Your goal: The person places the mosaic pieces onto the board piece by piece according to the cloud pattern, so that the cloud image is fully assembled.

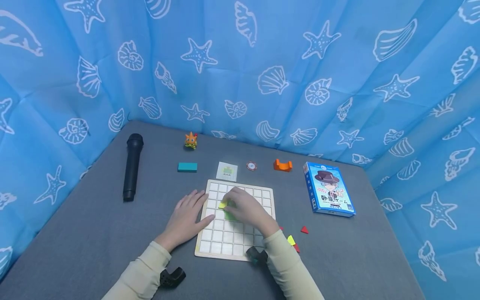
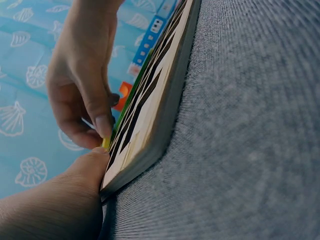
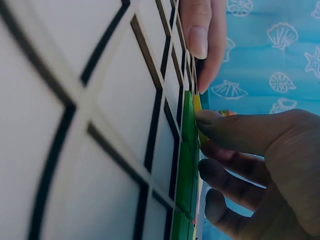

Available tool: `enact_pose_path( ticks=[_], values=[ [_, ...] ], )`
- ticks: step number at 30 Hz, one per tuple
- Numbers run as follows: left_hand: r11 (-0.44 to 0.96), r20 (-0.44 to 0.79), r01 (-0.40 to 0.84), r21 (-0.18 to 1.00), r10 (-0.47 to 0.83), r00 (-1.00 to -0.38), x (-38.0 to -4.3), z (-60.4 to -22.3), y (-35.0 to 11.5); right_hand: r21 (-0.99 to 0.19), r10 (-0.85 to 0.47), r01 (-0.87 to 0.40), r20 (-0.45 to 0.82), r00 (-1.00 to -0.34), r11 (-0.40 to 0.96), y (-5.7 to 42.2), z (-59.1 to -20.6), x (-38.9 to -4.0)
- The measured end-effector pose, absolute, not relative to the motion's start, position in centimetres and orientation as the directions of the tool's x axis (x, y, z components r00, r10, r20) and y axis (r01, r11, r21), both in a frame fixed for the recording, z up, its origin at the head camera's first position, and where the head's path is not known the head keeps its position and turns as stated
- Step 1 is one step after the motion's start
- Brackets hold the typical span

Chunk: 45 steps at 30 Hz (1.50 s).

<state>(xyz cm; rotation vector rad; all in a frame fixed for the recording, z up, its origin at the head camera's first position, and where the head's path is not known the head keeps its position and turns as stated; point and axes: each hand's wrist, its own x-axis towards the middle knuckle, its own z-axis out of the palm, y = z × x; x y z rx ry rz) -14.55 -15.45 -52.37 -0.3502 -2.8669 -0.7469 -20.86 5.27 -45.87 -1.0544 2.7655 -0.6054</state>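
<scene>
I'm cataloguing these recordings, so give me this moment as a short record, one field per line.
Left hand: rests at the board's left edge
Right hand: thumb and finger pinch a yellow piece
Board: pale frame, white grid squares
On board: green pieces, partly hidden by the right hand; count unclear
Beyond board: pattern card, teal block, round chip, orange block, small orange figurine
Right of board: red triangle, blue box
Left of board: black microphone

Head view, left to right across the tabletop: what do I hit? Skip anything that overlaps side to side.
Black microphone → left hand → white printed card → round chip → orange U-shaped block → blue game box.
</scene>
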Motion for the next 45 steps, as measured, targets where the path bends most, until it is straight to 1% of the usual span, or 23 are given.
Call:
enact_pose_path(
  ticks=[10,15,23,32,36,39,42,45],
  values=[
    [0.845,0.198,0.260,0.468,0.187,-0.962,-14.5,-52.4,-15.2,-0.271,-0.662,-0.639,0.010,-0.750,0.720,4.6,-45.6,-20.7],
    [0.841,0.194,0.260,0.474,0.187,-0.963,-14.5,-52.5,-15.1,-0.271,-0.669,-0.646,0.014,-0.743,0.713,4.6,-45.6,-20.6],
    [0.839,0.192,0.259,0.479,0.188,-0.963,-14.4,-52.5,-15.0,-0.252,-0.703,-0.689,0.044,-0.710,0.680,4.7,-45.7,-20.2],
    [0.842,0.188,0.256,0.475,0.188,-0.964,-14.4,-52.4,-14.9,-0.184,-0.697,-0.692,0.049,-0.716,0.698,4.7,-46.0,-20.1],
    [0.841,0.189,0.259,0.475,0.190,-0.963,-14.4,-52.6,-14.9,-0.196,-0.703,-0.704,0.089,-0.706,0.683,5.3,-45.5,-19.8],
    [0.838,0.200,0.269,0.474,0.195,-0.960,-14.5,-52.7,-15.1,-0.238,-0.693,-0.696,0.107,-0.713,0.678,6.6,-44.9,-19.4],
    [0.836,0.213,0.275,0.475,0.194,-0.957,-14.5,-52.7,-15.3,-0.279,-0.665,-0.665,0.110,-0.739,0.693,8.7,-44.3,-19.2],
    [0.836,0.227,0.280,0.472,0.191,-0.955,-14.6,-52.6,-15.5,-0.286,-0.617,-0.616,0.099,-0.781,0.734,11.4,-43.6,-18.9]
  ],
)
